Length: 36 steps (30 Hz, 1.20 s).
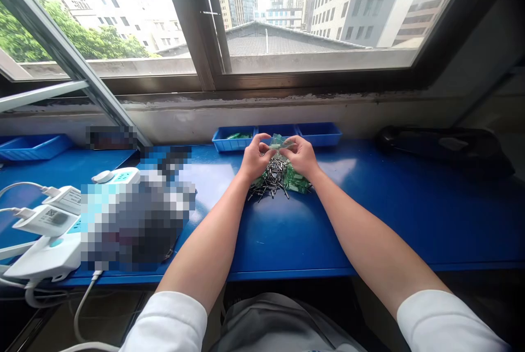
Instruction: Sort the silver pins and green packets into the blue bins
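Above a small pile, my left hand (257,156) and my right hand (302,154) are close together, fingers pinched. Between their fingertips is a translucent green plastic piece (277,140); its exact kind is too small to make out. Directly below lie many thin, dark metal pins (274,178), heaped on the blue tabletop. More green plastic pieces (297,181) sit at the right of the heap, beneath my right hand. Some also show at its left, partly hidden by my left hand.
Behind my hands stands a row of blue bins (319,134); the left one holds green pieces (238,136). A white power strip (45,258) with plugs and cables is at the left, beside a blurred-out area. A dark object (443,147) lies at the back right, below the window.
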{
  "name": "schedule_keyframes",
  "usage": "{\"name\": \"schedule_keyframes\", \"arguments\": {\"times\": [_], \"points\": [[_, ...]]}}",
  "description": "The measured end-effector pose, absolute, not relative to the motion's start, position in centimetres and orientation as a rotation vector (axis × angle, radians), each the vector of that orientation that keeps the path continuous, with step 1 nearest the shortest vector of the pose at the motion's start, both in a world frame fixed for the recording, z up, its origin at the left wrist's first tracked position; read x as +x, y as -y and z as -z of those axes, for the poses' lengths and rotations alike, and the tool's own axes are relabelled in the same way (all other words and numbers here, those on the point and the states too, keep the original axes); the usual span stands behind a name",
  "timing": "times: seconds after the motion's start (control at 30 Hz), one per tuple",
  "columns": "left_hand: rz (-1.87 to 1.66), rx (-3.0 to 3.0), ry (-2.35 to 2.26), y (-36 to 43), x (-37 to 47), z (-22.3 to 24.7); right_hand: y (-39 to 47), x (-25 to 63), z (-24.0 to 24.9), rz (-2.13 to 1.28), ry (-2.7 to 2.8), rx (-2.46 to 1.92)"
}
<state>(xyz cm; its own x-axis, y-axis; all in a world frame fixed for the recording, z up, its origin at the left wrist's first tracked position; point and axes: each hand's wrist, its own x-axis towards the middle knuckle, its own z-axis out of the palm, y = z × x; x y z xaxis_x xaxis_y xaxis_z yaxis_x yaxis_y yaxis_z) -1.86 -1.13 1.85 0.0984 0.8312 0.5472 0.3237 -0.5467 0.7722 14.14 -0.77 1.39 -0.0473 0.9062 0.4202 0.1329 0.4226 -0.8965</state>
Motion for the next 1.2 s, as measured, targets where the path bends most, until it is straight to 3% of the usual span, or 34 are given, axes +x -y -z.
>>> {"name": "schedule_keyframes", "arguments": {"times": [0.33,0.63,0.93,1.2], "points": [[-1.543,1.9,-1.048,0.8,-1.5,-1.7,0.8,14.1,-1.4,-0.742,1.475,-1.034],[-1.672,1.768,-1.531,-1.0,-4.5,-2.4,0.9,14.6,-1.2,-0.461,1.563,-1.221],[-1.271,1.645,-2.022,-1.6,-5.9,-2.8,0.9,14.5,-0.9,-0.35,1.787,-1.269],[-1.376,1.705,-2.107,-0.9,-5.6,-2.2,1.4,14.7,-1.3,-0.274,1.94,-1.297]]}}
